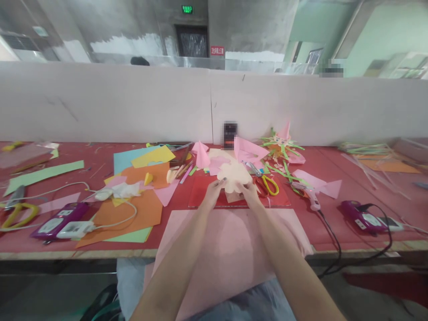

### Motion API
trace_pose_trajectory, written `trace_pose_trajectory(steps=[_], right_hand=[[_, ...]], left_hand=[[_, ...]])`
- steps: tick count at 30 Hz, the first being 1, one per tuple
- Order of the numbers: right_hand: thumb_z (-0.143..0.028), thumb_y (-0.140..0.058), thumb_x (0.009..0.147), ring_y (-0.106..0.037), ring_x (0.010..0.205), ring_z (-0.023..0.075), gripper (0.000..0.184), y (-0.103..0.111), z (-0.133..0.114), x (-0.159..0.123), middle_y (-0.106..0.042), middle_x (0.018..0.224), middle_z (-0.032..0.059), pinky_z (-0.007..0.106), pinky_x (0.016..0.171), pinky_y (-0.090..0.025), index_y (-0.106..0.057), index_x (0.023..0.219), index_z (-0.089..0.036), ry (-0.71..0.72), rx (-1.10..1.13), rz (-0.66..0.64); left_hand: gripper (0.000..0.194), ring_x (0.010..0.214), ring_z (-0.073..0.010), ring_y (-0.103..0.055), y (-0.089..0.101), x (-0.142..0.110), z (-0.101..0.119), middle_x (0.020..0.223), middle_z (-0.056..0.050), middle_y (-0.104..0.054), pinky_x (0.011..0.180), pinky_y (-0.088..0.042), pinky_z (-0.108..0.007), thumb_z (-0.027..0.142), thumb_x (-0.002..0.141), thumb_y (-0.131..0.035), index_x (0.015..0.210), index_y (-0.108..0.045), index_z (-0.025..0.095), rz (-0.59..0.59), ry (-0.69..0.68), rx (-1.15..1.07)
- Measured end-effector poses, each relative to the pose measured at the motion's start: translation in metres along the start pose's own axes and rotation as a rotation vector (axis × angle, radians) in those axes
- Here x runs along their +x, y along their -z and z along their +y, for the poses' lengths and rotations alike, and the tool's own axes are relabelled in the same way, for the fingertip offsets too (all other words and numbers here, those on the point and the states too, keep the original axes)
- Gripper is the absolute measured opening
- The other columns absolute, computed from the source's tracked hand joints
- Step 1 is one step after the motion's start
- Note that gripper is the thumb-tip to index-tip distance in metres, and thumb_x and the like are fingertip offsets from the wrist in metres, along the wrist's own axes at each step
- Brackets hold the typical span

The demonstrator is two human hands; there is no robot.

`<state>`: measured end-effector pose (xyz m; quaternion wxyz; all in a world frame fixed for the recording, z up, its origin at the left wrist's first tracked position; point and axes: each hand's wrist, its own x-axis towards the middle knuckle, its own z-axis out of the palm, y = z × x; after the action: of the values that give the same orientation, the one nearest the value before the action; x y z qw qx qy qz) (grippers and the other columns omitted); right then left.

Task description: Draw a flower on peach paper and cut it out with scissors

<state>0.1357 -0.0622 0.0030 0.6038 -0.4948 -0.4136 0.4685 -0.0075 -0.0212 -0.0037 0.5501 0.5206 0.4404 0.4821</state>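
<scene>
Between my two hands is a cream paper cutout (234, 173) with a scalloped, flower-like edge. My left hand (215, 189) pinches its left side, thumb on top. On the opposite edge, my right hand (250, 191) is closed on the paper too. Under the cutout lies a red sheet or board (200, 191) with a small tan piece of paper (233, 197) on it. Scissors with yellow handles (270, 185) rest just right of my right hand. Behind the cutout are a pink paper cone (202, 155) and a folded pink paper (250, 150).
Coloured paper sheets (133, 218) are heaped at left, near a purple power strip (62, 220) and more scissors (20, 214). At right are a glue gun (312, 196), its cord, and another purple power strip (363, 216). A paper figure (282, 142) stands by the white partition (133, 104).
</scene>
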Motion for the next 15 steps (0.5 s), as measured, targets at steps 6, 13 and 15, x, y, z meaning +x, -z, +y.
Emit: trace_pose_trajectory(steps=[6, 13, 15], right_hand=[[-0.045, -0.071, 0.057, -0.062, 0.068, 0.0169, 0.038, 0.000, -0.001, 0.000, -0.068, 0.077, 0.0036, 0.026, 0.059, -0.048, -0.066, 0.081, -0.015, 0.005, 0.109, 0.052], [-0.038, -0.074, 0.057, -0.064, 0.076, 0.0217, 0.032, 0.004, 0.002, 0.000, -0.069, 0.078, 0.0051, 0.032, 0.068, -0.050, -0.067, 0.076, -0.014, -0.060, 0.230, 0.074], [-0.037, -0.074, 0.056, -0.064, 0.075, 0.0222, 0.028, 0.005, 0.001, -0.001, -0.069, 0.074, 0.0048, 0.032, 0.068, -0.050, -0.067, 0.072, -0.014, -0.072, 0.268, 0.057]], left_hand=[[0.041, 0.068, -0.0171, -0.058, 0.000, -0.003, 0.004, 0.067, -0.002, -0.063, 0.068, -0.044, -0.028, 0.053, 0.060, -0.065, 0.069, -0.065, 0.013, -0.013, 0.010, -0.001], [0.040, 0.068, -0.0164, -0.056, -0.002, -0.009, 0.012, 0.065, -0.001, -0.063, 0.066, -0.042, -0.026, 0.051, 0.059, -0.066, 0.071, -0.067, 0.013, -0.058, -0.001, 0.049], [0.041, 0.070, -0.0167, -0.057, -0.002, -0.010, 0.013, 0.067, -0.002, -0.064, 0.066, -0.043, -0.027, 0.052, 0.060, -0.065, 0.073, -0.068, 0.013, -0.071, -0.004, 0.053]])
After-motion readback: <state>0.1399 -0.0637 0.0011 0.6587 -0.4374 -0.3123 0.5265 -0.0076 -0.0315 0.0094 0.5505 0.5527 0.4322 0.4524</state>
